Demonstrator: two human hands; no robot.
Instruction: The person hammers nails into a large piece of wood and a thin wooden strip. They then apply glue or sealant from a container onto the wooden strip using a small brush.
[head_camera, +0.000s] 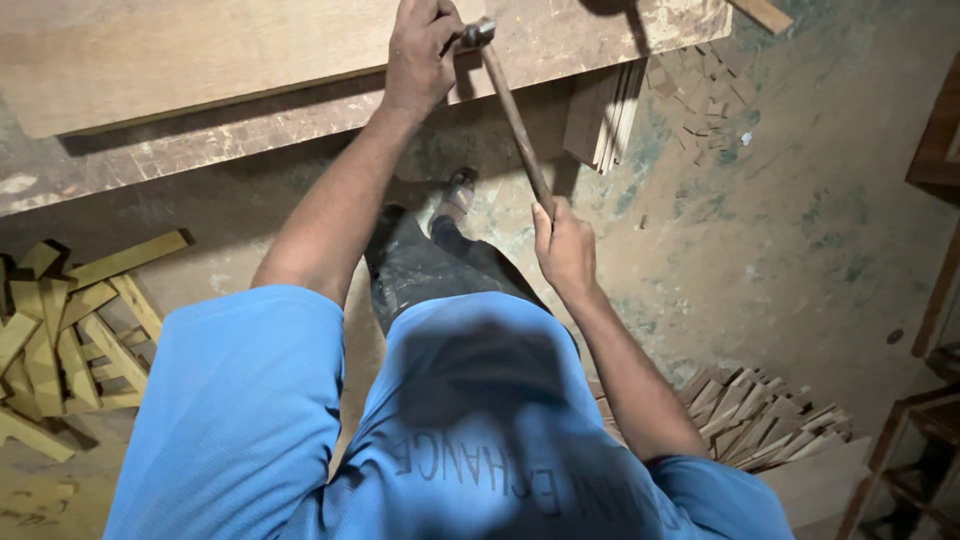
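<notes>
My right hand (564, 245) grips the lower end of a hammer's brown wooden handle (518, 125). The metal hammer head (477, 33) is up against the face of a large plywood board (200, 50) that runs along the top of the view. My left hand (420, 50) rests closed on the board's edge right beside the hammer head; whether it pinches something small there is hidden. Below, my blue shirt (300, 420) and dark trousers fill the middle, and one sandalled foot (458, 195) stands on the floor.
Loose short wooden strips (70, 340) lie piled at the left. Another heap of strips (760, 410) sits at the lower right. Thin boards (603, 120) lean under the plywood, with small offcuts (710, 100) scattered on the stained concrete floor. Wooden furniture frames (925, 430) stand at the right edge.
</notes>
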